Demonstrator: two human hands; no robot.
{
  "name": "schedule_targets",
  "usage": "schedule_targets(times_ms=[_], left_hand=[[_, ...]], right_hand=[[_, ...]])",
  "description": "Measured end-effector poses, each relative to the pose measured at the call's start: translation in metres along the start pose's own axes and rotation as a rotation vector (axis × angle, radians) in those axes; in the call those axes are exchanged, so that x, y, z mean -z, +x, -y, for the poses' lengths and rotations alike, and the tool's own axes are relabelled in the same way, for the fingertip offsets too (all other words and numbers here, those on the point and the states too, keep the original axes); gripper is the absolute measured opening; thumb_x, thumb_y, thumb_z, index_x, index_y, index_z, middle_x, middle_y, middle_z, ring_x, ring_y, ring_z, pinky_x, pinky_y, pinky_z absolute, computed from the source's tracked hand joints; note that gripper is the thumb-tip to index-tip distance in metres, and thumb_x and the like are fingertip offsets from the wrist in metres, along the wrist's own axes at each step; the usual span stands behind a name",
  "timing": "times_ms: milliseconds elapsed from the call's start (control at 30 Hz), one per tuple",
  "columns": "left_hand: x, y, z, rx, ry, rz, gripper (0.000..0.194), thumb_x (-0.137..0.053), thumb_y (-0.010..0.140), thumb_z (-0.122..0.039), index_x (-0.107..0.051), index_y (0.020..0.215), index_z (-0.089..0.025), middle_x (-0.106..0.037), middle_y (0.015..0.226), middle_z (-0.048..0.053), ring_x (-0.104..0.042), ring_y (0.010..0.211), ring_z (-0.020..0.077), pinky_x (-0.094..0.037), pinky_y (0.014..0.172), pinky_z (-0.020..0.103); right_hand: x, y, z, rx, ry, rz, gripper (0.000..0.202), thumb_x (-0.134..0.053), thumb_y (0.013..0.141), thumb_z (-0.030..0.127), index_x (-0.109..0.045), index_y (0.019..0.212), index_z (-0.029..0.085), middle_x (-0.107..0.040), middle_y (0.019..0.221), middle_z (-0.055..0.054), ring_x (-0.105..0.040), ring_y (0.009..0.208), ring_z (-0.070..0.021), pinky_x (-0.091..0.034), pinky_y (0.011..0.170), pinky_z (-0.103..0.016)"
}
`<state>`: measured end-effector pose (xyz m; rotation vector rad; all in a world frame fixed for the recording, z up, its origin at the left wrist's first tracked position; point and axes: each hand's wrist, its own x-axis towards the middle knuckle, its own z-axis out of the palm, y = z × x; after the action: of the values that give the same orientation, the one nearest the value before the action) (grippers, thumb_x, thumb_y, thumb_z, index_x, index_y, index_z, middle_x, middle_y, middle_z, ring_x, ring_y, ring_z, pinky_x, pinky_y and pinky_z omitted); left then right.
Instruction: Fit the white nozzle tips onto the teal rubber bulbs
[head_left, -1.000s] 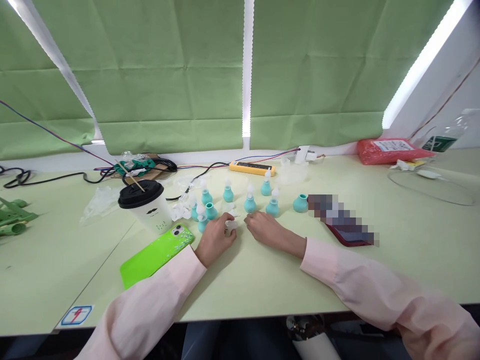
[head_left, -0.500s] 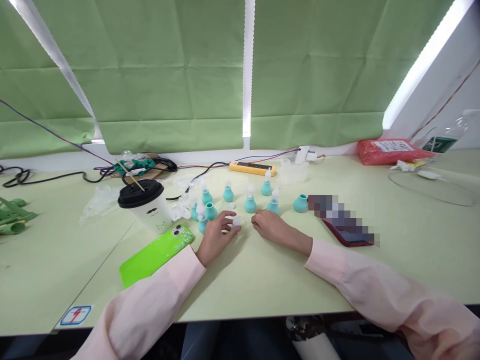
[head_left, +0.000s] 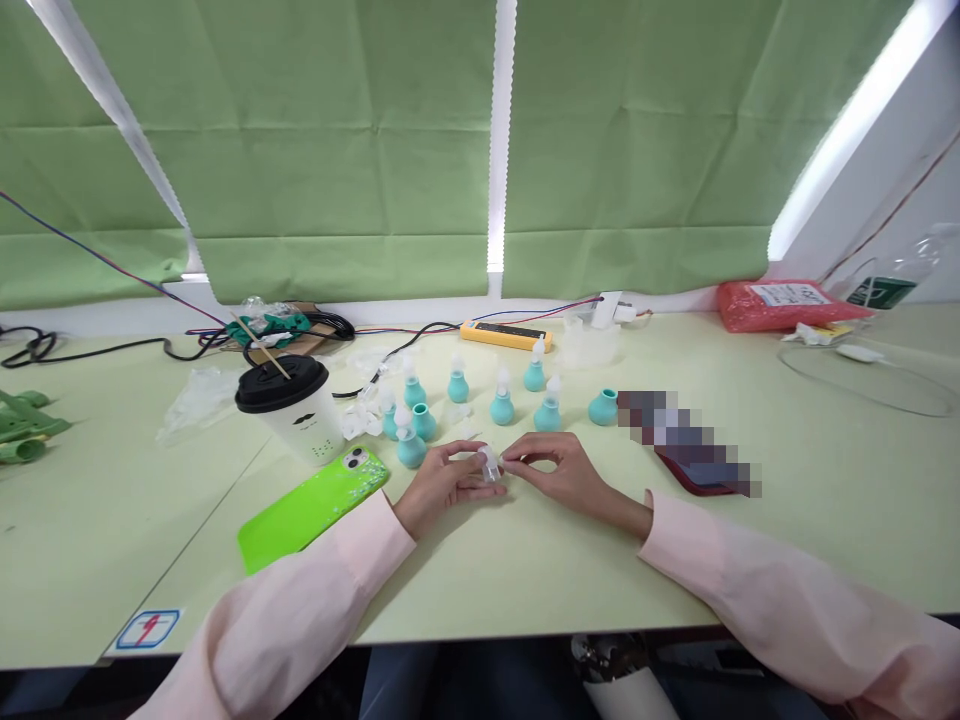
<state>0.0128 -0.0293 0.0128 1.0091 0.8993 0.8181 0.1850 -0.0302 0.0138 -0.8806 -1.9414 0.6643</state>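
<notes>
My left hand is closed round a small clear plastic nozzle, gripped between thumb and fingers just above the table. Right beside it, the thumb and forefinger of my right hand pinch together at the nozzle's side. Whatever tiny piece they hold is too small to make out. Beyond the hands stand several teal squeeze bulbs with clear nozzles on top, one close to my left knuckles and another past my right hand. Two teal bulbs show open necks: a left one and a right one.
A bright green phone lies by my left forearm, with a lidded paper cup behind it. To the right is a dark red-edged phone. A yellow power strip and cables lie at the back, near a red package.
My right hand has turned and moved in, so its fingertips now meet the nozzle in my left hand. The left hand has shifted slightly right and nearer, showing more of the nozzle.
</notes>
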Motion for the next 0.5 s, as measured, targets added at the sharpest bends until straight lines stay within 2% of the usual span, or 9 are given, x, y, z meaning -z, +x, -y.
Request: schedule_targets(times_ms=[233, 500], left_hand=[[0.0, 0.0, 0.003, 0.006, 0.035, 0.016, 0.034, -0.059, 0.068, -0.034, -0.047, 0.092, -0.012, -0.064, 0.082, 0.012, -0.063, 0.067, 0.0187, -0.051, 0.066, 0.026], [-0.001, 0.0, 0.002, 0.017, 0.02, 0.011, 0.033, -0.06, 0.066, -0.035, -0.049, 0.087, -0.012, -0.065, 0.079, 0.011, -0.063, 0.065, 0.0178, -0.051, 0.065, 0.025]], right_hand=[[-0.006, -0.003, -0.002, 0.042, 0.086, -0.021, 0.011, -0.056, 0.07, 0.02, -0.065, 0.074, 0.018, -0.06, 0.072, -0.004, -0.057, 0.065, -0.0124, -0.05, 0.058, -0.025], [-0.012, -0.007, -0.007, 0.087, 0.029, -0.074, 0.013, -0.055, 0.072, 0.019, -0.064, 0.08, 0.021, -0.059, 0.078, -0.004, -0.055, 0.073, -0.0132, -0.048, 0.064, -0.028]])
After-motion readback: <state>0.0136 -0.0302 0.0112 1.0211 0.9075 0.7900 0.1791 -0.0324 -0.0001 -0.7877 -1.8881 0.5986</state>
